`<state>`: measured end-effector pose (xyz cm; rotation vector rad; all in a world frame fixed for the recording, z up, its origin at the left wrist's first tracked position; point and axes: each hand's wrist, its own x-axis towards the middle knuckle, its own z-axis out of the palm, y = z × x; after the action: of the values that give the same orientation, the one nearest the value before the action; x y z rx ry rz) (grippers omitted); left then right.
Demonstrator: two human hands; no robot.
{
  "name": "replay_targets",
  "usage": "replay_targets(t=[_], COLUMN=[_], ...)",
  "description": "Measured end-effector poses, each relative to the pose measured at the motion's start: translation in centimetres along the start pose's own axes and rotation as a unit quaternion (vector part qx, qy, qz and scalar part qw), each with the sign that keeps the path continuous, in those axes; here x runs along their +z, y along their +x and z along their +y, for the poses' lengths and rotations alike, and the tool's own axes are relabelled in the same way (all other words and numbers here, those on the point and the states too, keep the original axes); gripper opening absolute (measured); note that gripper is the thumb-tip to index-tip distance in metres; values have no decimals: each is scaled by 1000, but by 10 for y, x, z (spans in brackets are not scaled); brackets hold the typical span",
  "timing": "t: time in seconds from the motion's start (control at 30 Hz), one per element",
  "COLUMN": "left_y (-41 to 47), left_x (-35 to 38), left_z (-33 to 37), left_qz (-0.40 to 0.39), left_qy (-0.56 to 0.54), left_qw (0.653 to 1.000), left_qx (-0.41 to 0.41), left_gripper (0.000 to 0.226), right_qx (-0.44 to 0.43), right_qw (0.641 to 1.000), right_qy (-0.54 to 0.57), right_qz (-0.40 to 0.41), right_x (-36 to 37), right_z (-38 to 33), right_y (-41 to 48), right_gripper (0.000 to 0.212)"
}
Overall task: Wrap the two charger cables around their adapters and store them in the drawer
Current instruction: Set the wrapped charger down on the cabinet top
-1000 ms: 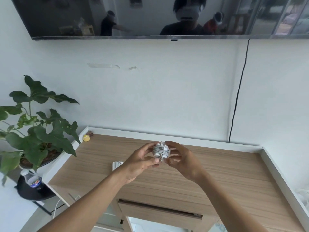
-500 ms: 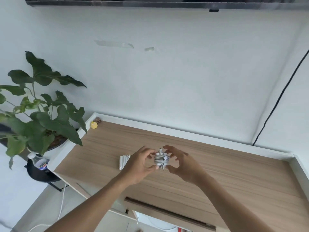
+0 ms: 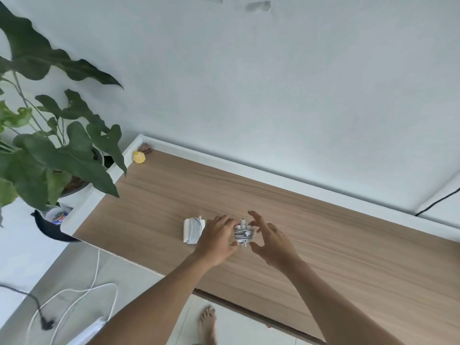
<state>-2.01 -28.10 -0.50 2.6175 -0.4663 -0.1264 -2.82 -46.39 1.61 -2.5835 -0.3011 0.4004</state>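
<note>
At the bottom of the frame a bare foot stands on the floor, and loose floor cables trail across the lower left. Only a dark strip shows under the desk at its near edge, so I cannot make out the drawer or say whether it is open.

Just below the centre of the frame, over the desk, the left hand grips the charger. Its fingers curl over the top and its thumb sits underneath. The right hand is spread wide just right of the charger, fingers mostly straight. Its tips are close to the charger, but I cannot tell whether they touch. The cable looks fully wound round the adapter, with the plug pins sticking up.

The other charger, also wound, lies on the desk just left of the left hand.

Both should be light and hard at the core, but the smooth, springy cable is likely to uncoil if its end slips free. They are best held across the windings, with the loose end pinned under a finger, not by the pins.

Further back, a yellow object sits in the desk's far left corner. A plant fills the upper left, with a bottle below it, and behind them is the white wall.
</note>
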Motion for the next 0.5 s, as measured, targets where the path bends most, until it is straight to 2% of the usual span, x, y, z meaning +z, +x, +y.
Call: replay_targets(t=[0.5], left_y=[7], left_x=[31], left_z=[-30], left_qz=[-50], left_qy=[45], left_qw=[997], left_qx=[-25], left_gripper=[50], right_qx=[46], right_qw=[999], right_qy=[13], right_qz=[-18], right_x=[45], right_z=[11], right_y=[24], right_gripper=[75])
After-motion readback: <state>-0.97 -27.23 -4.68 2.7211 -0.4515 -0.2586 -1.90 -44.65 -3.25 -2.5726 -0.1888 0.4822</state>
